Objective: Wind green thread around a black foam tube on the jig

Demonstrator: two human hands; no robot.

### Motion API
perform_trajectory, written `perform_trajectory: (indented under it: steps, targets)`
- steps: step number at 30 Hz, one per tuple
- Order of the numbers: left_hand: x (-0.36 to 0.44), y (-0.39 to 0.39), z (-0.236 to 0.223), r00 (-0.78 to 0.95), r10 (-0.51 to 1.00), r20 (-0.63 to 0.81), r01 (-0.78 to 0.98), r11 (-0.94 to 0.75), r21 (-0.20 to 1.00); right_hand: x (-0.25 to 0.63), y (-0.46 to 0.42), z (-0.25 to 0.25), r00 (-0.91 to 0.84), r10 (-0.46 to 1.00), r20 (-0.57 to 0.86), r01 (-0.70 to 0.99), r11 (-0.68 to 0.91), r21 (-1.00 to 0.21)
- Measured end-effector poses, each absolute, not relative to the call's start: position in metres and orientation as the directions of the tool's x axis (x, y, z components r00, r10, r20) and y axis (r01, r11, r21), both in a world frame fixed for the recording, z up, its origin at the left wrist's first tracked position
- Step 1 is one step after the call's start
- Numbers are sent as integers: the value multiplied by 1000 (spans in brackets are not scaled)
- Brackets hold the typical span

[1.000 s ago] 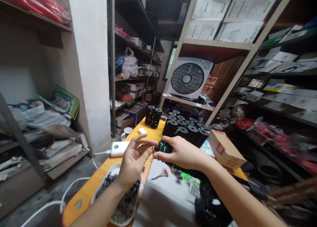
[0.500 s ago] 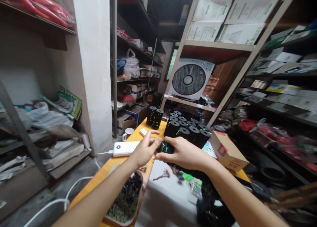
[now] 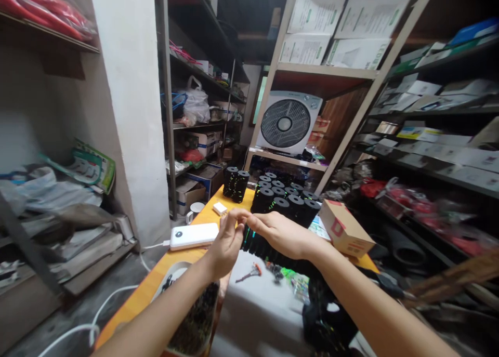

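Note:
My left hand (image 3: pixel 227 240) and my right hand (image 3: pixel 281 233) meet over the table, fingertips touching. Both are closed in a pinch; whatever lies between the fingers is hidden or too small to name. Just beyond and below them stand black cylinders (image 3: pixel 267 192) with grey ring-shaped tops and bright green-yellow flecks, packed in rows. Two similar cylinders (image 3: pixel 235 186) stand apart, further back to the left. Under my left forearm sits a plastic tub (image 3: pixel 183 267) of small dark and yellowish pieces, partly covered by the arm. A small orange-and-dark piece (image 3: pixel 255 269) lies on the pale surface below my hands.
A white power bank (image 3: pixel 195 236) with a cable and a small white block (image 3: pixel 220 208) lie on the yellow tabletop (image 3: pixel 134 307). To the right is a cardboard box (image 3: pixel 345 227). A box fan (image 3: pixel 287 122) stands on the rack behind. Loaded shelves line both sides.
My left hand has turned more upright, and its fingertips now meet those of my right hand, slightly further left. The camera view has shifted a little to the right.

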State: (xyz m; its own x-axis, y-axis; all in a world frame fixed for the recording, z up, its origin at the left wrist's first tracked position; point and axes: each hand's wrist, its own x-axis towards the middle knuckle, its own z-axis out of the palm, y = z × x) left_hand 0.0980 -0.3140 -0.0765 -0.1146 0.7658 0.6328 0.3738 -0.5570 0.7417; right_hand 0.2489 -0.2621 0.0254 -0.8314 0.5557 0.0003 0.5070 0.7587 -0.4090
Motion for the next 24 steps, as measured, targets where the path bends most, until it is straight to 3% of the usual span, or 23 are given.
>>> perform_trajectory:
  steps: [6,12,17,24]
  targets:
    - [95,-314,-71,-101,795,598,441,-503,743,248,-262,26,-805,593,7,534,729,-428]
    - [97,-321,-82,-79,748,659,468,-556,687,247,-255,25,-772,635,-17,562,669,-486]
    - [91,-316,-73,-108,816,568,416,-482,771,261,-246,42,-746,660,-92,590,589,-552]
    - [98,-308,-72,-148,809,569,368,-489,791,296,-244,37,-668,712,-216,726,560,-400]
